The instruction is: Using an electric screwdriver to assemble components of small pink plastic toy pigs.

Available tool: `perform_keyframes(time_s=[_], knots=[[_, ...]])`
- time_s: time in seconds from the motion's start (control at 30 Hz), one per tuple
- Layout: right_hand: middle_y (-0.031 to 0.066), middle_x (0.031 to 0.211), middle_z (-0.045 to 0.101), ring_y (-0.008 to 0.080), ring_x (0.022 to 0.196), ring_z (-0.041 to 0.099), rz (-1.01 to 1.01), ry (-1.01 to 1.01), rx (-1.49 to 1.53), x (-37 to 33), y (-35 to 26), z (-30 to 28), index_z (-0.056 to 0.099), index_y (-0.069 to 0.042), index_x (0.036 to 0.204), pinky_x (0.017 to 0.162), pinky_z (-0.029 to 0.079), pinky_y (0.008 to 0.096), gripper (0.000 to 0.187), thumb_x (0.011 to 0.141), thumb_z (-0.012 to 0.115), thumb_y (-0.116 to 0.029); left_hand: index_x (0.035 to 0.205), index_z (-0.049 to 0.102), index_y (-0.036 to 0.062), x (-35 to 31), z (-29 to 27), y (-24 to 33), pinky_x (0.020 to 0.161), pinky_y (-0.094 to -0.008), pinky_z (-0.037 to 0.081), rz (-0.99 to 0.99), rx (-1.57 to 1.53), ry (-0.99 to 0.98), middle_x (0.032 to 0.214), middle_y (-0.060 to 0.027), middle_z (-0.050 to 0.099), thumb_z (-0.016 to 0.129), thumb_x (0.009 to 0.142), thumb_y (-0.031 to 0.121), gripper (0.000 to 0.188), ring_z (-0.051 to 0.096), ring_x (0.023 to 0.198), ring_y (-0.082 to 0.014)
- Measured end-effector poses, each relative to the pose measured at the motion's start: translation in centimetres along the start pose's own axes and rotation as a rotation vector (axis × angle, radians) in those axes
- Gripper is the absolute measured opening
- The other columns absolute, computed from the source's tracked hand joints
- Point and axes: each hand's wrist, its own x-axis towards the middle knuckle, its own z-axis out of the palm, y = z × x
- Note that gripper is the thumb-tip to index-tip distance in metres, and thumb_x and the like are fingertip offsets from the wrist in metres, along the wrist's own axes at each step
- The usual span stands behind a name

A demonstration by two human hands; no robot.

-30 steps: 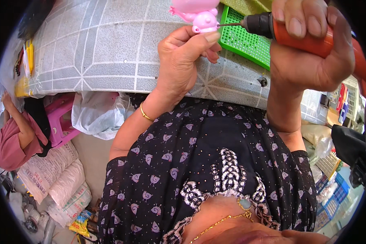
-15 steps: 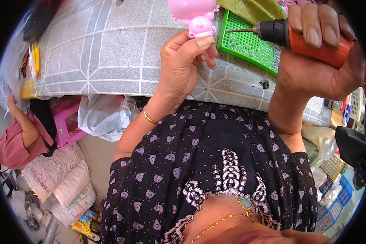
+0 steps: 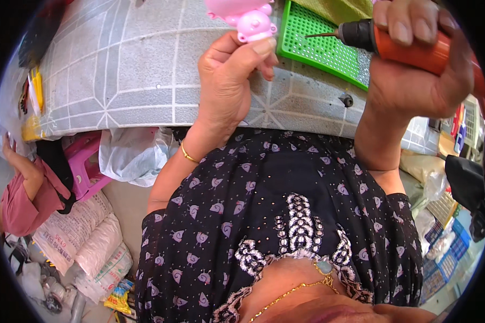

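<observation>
Head view shows the pink plastic toy (image 3: 255,22) over the grey table (image 3: 145,70), pinched by your left hand (image 3: 228,75) between thumb and fingers. Your right hand (image 3: 409,81) has its fingers wrapped around an orange power tool (image 3: 404,49), its thin bit (image 3: 322,35) apart from the toy, above the perforated green tray (image 3: 312,52).

Grey white-lined table (image 3: 140,70); pink stool (image 3: 86,183); floor (image 3: 130,210)

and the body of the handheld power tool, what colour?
The power tool body is orange; best seen in the head view.
</observation>
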Motion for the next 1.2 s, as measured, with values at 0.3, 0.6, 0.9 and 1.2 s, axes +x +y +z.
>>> perform_keyframes(time_s=[0.3, 0.6, 0.9, 1.2], knots=[[0.0022, 0.084, 0.053, 0.0183, 0.075, 0.052, 0.064, -0.405, 0.224, 3.4, 5.4, -9.0, 0.06, -0.01, 0.094, 0.078, 0.041, 0.0385, 0.019, 0.101, 0.054, -0.026, 0.097, 0.071, 0.0, -0.1, 0.3, 0.2, 0.067, -0.0281, 0.05, -0.018, 0.024, -0.001, 0.082, -0.0083, 0.071, 0.075, 0.091, 0.014, 0.016, 0.063, 0.068, -0.0129], [0.0004, 0.076, 0.047, 0.013, 0.059, 0.05, 0.247, -0.226, 0.822, 0.9, 6.2, -4.7, 0.04, -0.013, 0.091, 0.061, 0.046, 0.0274, 0.024, 0.103, 0.058, -0.023, 0.1, 0.071, -0.0007, -0.1, 0.2, -0.2, 0.07, -0.0282, 0.049, 0.002, 0.042, 0.007, 0.082, -0.0078, 0.07, 0.075, 0.091, 0.015, 0.019, 0.062, 0.07, -0.0132], [0.001, 0.077, 0.048, 0.0134, 0.06, 0.051, 0.078, -0.259, 0.088, 1.0, 5.5, -5.5, 0.039, -0.013, 0.091, 0.063, 0.047, 0.028, 0.025, 0.104, 0.058, -0.023, 0.099, 0.071, -0.0006, -0.1, 0.3, 0.0, 0.069, -0.0287, 0.05, -0.002, 0.063, 0.023, 0.081, -0.0074, 0.07, 0.075, 0.091, 0.015, 0.018, 0.062, 0.07, -0.0129], [0.0006, 0.078, 0.048, 0.0129, 0.061, 0.052, 0.088, -0.28, 0.065, 1.0, 5.6, -5.4, 0.039, -0.013, 0.091, 0.064, 0.047, 0.0276, 0.024, 0.104, 0.057, -0.023, 0.1, 0.072, -0.0007, 0.0, 0.1, 0.1, 0.069, -0.0292, 0.05, -0.01, 0.051, -0.007, 0.081, -0.0069, 0.07, 0.074, 0.092, 0.015, 0.018, 0.062, 0.069, -0.0125]])
